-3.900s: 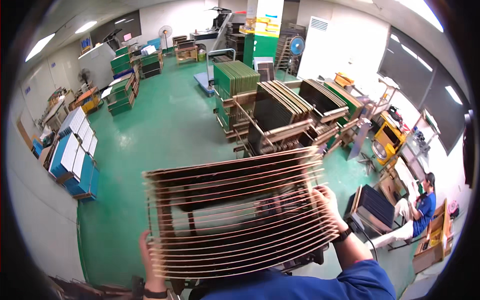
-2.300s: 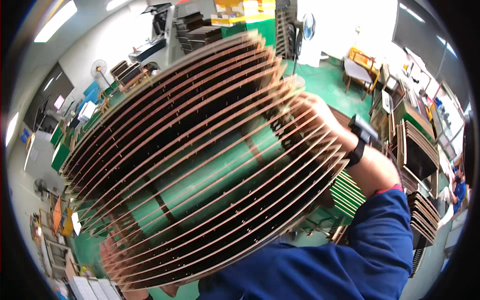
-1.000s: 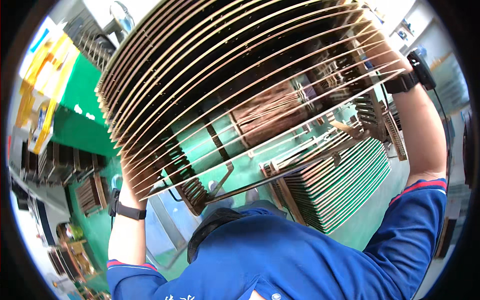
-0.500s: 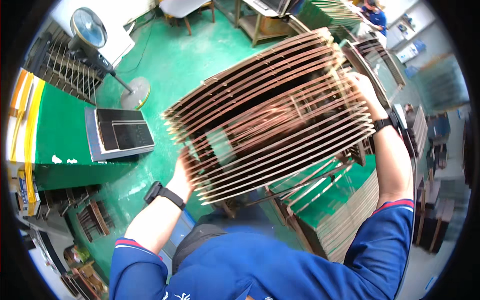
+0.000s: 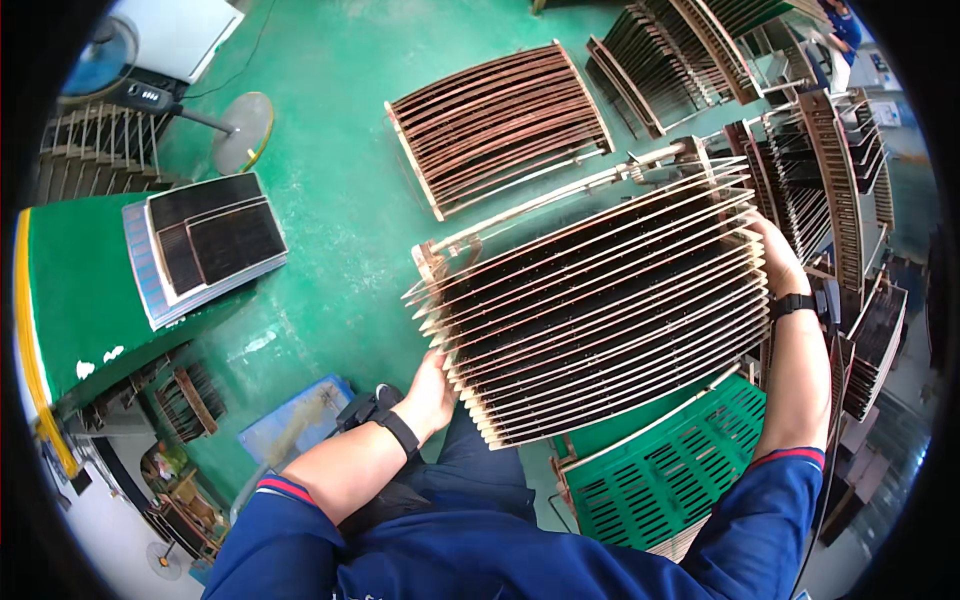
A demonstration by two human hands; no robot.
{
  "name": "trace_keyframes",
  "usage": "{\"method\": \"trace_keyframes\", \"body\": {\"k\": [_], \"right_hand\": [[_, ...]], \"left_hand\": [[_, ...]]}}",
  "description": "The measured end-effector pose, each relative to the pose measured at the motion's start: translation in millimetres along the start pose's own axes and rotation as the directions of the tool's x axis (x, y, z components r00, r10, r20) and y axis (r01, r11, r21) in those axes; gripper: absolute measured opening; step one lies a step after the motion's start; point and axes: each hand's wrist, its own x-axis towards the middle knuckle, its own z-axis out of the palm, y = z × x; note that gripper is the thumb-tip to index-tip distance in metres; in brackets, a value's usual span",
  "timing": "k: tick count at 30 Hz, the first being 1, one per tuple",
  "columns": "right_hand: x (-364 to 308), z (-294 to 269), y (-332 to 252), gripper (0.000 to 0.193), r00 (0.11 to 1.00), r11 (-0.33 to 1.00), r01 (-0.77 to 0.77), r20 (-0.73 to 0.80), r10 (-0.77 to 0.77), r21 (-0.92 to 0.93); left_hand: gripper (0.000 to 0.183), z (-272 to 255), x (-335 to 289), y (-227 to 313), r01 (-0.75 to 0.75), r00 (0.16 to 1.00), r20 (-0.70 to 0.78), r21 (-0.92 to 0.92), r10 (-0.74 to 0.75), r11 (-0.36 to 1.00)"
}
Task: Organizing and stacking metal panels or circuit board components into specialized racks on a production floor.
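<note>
Boards (image 5: 610, 310), hand (image 5: 432, 392) at each end, rack (image 5: 412, 161) of slats (image 5: 498, 128) beyond

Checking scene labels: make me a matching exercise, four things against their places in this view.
1. set of thin panels
2. standing fan
3. slotted green panel
4. blue platform

A. upper left of the picture
B. directly below the set's lower edge
C. beside the left forearm
D. between left hand and right hand

Pairs: 1-D, 2-A, 3-B, 4-C

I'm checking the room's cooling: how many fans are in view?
2: a standing fan at the upper left, and another fan near the lower left edge. Others may be hidden.
</note>
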Motion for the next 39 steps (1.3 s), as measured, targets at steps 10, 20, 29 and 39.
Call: {"method": "trace_keyframes", "body": {"k": [10, 20, 29, 39], "right_hand": [[25, -15, -20, 0.055, 0.911, 0.938, 0.291, -0.246, -0.332, -0.189], [-129, 268, -46, 0.019, 0.649, 0.556, 0.76, 0.43, -0.628, -0.336], [-381, 639, 42, 0.05, -0.081, 0.041, 0.994, 0.937, -0.339, 0.1], [-548, 868, 149, 0.065, -0.593, -0.412, 0.501, 0.649, 0.477, 0.761]], "left_hand": [[0.04, 0, 43, 6, -0.149, 0.982, 0.161, 0.333, 0.099, 0.931], [0.04, -240, -169, 18, -0.517, 0.719, 0.198, 0.792, 0.667, 0.323], [0.056, -485, -372, -216, -0.318, 0.119, -0.343, 0.876, 0.932, 0.363], [0.055, -519, -359, -372, -0.277, 0.388, -0.749, 0.461, 0.537, 0.843]]}}
